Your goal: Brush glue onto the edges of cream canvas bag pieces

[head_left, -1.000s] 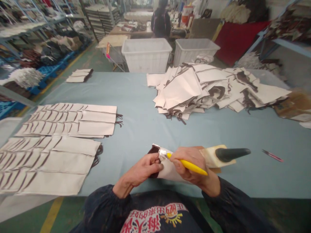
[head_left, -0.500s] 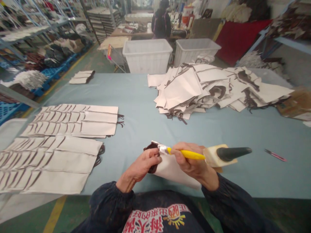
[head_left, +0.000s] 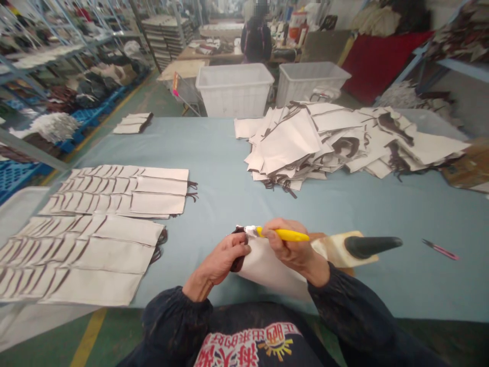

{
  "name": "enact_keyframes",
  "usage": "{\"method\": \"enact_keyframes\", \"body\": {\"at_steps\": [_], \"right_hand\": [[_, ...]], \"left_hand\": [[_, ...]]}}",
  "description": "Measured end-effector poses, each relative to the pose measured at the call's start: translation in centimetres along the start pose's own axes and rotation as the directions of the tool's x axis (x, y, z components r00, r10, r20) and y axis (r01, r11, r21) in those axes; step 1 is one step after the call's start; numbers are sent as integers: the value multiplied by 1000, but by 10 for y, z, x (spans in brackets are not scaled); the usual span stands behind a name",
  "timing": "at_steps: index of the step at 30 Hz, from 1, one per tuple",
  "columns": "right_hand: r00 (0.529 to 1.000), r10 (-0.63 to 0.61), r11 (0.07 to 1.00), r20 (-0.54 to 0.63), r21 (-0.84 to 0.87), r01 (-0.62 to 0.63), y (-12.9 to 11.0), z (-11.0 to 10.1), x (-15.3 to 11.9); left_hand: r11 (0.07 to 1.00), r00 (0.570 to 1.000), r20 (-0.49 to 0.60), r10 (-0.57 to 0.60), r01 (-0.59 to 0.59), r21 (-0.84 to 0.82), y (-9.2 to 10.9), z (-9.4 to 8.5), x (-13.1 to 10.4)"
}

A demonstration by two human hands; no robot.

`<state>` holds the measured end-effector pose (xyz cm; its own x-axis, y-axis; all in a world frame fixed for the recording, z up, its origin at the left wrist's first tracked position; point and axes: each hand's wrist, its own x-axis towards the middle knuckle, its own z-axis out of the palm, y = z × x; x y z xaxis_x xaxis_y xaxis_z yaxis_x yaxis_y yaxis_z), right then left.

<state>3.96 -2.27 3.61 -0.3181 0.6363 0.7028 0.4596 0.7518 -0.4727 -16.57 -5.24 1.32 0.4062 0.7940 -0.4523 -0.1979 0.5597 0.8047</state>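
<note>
My left hand (head_left: 223,257) pinches the dark brown end of a cream fabric piece (head_left: 267,260), thumb on top. Low in my right hand (head_left: 292,250) is a yellow-handled brush (head_left: 286,234), its white-coated tip touching the top corner of the piece by the brown edge. My right hand and wrist cover part of the piece. Just right of that wrist, a black tapered object (head_left: 370,247) lies across a stained cream block (head_left: 344,248); what it belongs to is unclear.
Pink-handled thread snips (head_left: 439,248) lie at the right. Overlapping rows of finished-looking cream pieces (head_left: 148,196) cover the left of the table (head_left: 214,204). A loose heap of cream pieces (head_left: 294,137) sits at the back right. White bins (head_left: 235,89) stand beyond; a person (head_left: 256,41) is farther off.
My right hand has shifted slightly left, bringing the brush tip farther toward the piece's top corner. My left hand keeps its pinch. The whole view has drifted a little.
</note>
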Motion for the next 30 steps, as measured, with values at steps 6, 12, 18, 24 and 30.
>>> {"method": "enact_keyframes", "body": {"at_steps": [6, 12, 18, 24, 30], "right_hand": [[999, 28, 999, 17, 28, -29, 0, 3, -5], [992, 64, 998, -113, 30, -61, 9, 21, 6], [965, 151, 989, -213, 29, -148, 6, 8, -11], [974, 124, 992, -188, 38, -119, 10, 22, -19], [970, 101, 995, -219, 40, -94, 12, 11, -26]], "left_hand": [[1000, 1000, 26, -1, 0, 11, 1, 0, 1], [1000, 995, -100, 23, -24, -3, 0, -2, 7], [997, 991, -123, 60, -66, -47, 1, -9, 12], [994, 993, -111, 37, -48, -97, 1, 0, 10], [989, 986, -169, 18, -42, -139, -3, -5, 7]]}}
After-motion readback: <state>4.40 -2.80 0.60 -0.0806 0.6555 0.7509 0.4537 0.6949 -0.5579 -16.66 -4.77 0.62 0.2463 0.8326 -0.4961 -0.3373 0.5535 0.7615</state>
